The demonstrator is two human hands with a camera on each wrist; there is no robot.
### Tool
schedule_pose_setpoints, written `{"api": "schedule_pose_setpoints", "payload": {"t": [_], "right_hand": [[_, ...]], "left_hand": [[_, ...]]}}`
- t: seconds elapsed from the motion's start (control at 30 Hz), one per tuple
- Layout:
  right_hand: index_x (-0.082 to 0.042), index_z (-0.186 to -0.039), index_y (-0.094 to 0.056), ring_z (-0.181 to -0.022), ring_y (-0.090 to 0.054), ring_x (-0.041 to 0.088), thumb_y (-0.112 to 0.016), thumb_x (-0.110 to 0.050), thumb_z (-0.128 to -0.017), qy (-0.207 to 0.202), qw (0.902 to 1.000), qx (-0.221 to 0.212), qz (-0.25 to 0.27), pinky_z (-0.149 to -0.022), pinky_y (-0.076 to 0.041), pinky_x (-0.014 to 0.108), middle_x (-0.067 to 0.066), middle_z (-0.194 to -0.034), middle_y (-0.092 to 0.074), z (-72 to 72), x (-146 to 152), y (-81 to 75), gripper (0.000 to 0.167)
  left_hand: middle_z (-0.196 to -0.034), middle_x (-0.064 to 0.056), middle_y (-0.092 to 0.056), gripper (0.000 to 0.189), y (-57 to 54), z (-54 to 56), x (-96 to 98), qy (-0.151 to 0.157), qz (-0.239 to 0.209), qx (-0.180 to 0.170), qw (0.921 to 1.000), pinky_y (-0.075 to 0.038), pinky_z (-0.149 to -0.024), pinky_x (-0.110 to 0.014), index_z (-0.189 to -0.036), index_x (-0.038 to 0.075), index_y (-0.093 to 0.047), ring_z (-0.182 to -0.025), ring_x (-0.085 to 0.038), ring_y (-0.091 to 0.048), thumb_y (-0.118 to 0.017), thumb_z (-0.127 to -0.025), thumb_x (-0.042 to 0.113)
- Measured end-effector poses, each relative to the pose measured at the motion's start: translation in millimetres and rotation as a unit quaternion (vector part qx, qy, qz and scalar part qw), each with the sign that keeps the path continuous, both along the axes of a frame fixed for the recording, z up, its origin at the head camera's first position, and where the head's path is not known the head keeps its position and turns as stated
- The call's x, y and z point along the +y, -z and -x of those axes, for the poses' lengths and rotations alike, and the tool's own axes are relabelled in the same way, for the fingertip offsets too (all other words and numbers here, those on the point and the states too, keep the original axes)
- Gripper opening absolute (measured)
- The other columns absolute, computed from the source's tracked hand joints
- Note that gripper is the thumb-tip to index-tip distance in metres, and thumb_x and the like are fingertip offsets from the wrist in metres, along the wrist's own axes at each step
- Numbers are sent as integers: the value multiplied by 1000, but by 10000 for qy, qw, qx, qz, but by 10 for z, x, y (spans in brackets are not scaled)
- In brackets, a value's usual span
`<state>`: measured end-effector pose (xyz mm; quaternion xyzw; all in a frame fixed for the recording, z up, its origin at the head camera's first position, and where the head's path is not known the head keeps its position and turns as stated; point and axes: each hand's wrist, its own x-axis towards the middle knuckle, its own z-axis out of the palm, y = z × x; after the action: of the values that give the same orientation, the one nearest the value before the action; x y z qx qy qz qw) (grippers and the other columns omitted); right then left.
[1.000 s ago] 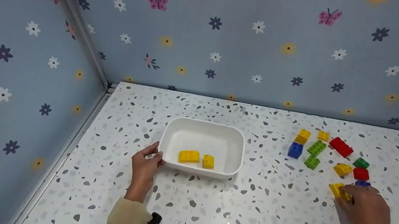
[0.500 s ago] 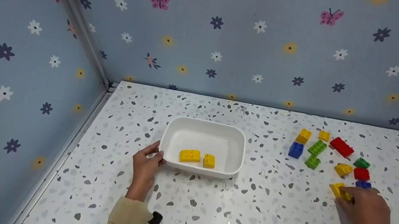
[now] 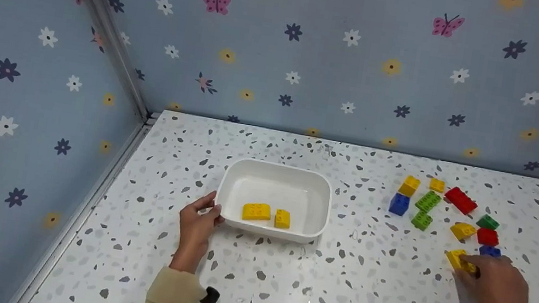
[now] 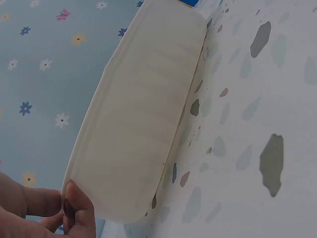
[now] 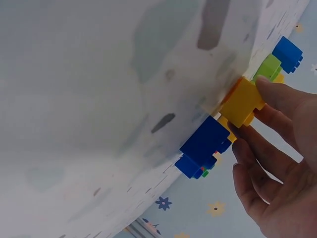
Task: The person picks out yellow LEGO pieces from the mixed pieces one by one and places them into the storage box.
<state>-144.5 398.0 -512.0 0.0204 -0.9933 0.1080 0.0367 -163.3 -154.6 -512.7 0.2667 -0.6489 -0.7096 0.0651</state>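
Observation:
My left hand (image 3: 197,223) holds the near left corner of a white plastic tub (image 3: 272,189); in the left wrist view the thumb and fingers pinch its rim (image 4: 81,144). Inside the tub lie two yellow toy bricks, a longer one (image 3: 256,211) and a shorter one (image 3: 282,218). On the right, my right hand (image 3: 498,284) pinches a yellow toy brick (image 5: 241,101) between thumb and fingers, close over the tabletop. The fingers partly cover this brick in the head view. Just behind the hand is a blue brick (image 3: 489,251).
Beyond my right hand several loose bricks are spread out, among them a yellow one (image 3: 463,230), a red one (image 3: 461,200), a light green one (image 3: 427,201) and a blue one (image 3: 399,204). Flower-patterned panels (image 3: 315,62) enclose the speckled table (image 3: 343,301) at the back and sides.

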Motion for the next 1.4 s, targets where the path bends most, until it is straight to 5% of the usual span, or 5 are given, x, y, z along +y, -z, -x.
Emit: {"api": "schedule_pose_setpoints", "payload": {"t": [0.33,0.7,0.97,1.4], "right_hand": [[4,-110,-80,-84,-64,41,-91,-14,-82,-94,9998,143,82,-68,-56,59,27,-104,-76,14,-51,-49,35],[5,-111,-79,-90,-64,44,-93,-13,-80,-90,9999,142,-8,-76,-56,61,28,-108,-75,32,-169,-101,38],[3,-111,-80,-98,-65,47,-93,-6,-77,-356,9976,587,-41,-81,-54,63,28,-109,-75,45,-258,-144,38],[0,-107,-82,-85,-62,37,-95,-8,-75,-773,9921,980,-149,-59,-50,40,23,-106,-77,119,-404,-245,35]], "left_hand": [[-128,-21,-54,43,-5,-1,2,21,102,-111,9999,-57,-72,-15,-146,-2,-61,-86,-17,-63,-61,-103,-4],[-131,-20,-54,44,-5,-19,-12,82,192,-208,9996,-56,-72,-15,-147,1,-60,-84,-14,-62,-61,-103,-1],[-125,-21,-54,43,7,-7,-6,1,73,44,10000,-56,-69,-15,-144,-5,-61,-79,-13,-61,-61,-101,-6],[-126,-20,-54,42,10,-8,10,-4,171,-72,9998,-55,-69,-15,-144,-3,-62,-81,-13,-60,-62,-101,-5]]}}
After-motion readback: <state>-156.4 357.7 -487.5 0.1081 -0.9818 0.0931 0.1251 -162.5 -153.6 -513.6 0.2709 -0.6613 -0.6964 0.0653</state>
